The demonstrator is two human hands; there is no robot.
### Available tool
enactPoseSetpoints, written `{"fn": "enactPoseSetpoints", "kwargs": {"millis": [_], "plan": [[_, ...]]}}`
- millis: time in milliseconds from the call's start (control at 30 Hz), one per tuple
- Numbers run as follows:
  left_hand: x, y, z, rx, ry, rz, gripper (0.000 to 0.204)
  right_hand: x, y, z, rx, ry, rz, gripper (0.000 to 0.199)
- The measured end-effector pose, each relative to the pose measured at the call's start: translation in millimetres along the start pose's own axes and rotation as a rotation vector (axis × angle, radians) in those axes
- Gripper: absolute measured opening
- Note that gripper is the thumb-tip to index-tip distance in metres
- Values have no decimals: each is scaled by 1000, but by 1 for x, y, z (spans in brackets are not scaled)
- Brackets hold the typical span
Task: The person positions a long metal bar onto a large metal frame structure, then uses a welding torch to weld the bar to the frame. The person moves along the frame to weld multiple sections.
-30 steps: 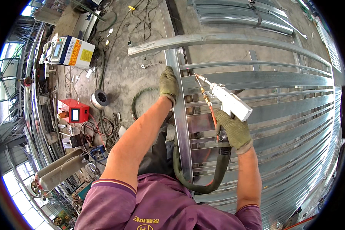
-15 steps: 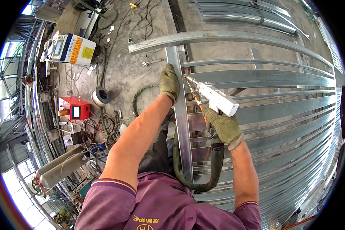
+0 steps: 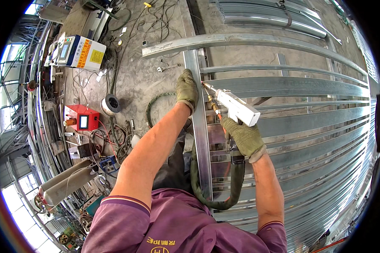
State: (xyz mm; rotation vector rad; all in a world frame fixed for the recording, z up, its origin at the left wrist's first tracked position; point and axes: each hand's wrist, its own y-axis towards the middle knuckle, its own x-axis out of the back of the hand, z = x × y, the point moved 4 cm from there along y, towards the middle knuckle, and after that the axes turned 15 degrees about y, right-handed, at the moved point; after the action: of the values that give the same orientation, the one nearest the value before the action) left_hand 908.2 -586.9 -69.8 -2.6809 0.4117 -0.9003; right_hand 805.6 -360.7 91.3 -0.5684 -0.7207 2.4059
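"Head view. Fingers first?"

"Olive-gloved right hand: closed round the white, boxy, gun-shaped tool. Olive-gloved left hand: laid on the edge of the long silvery metal rail; can't tell if its fingers actually grip."

"Where's the tool aimed?"

"Left. Slim tapered metal nozzle sits at the corner where the wide flat grey metal bar meets the rail. Touching or just off it: too small to tell."

"Step?"

"My read: setting the nozzle on that joint. Next move calls for a steady right wrist, rail kept from shifting, slack in the hose."

"Which hose?"

"Thick dark-green sleeved hose, bent in a U from the tool toward the body. Looks heavy, fabric-covered."

"Other materials?"

"Gloves knitted, matt. Tool casing smooth, hard-edged. Rail straight, square-edged, dull shine. Bars in parallel rows, wide and narrow, probably galvanised steel."

"Farther out?"

"Rough grey concrete floor, stained; round dark-faced spool; red boxy unit with a small screen, left side."
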Motion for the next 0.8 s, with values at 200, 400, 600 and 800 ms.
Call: {"fn": "enactPoseSetpoints", "kwargs": {"millis": [200,400,600,800], "plan": [[-9,16,23,-25,-121,-3,59,-2,2,-1,45,-50,22,34],[-9,10,15,13,-220,40,50,-1,3,-4,51,-43,6,35],[-11,10,13,-6,-287,34,55,-3,3,0,56,-5,3,31],[-20,29,39,-8,-387,8,55,-6,2,1,38,-8,12,32]]}}
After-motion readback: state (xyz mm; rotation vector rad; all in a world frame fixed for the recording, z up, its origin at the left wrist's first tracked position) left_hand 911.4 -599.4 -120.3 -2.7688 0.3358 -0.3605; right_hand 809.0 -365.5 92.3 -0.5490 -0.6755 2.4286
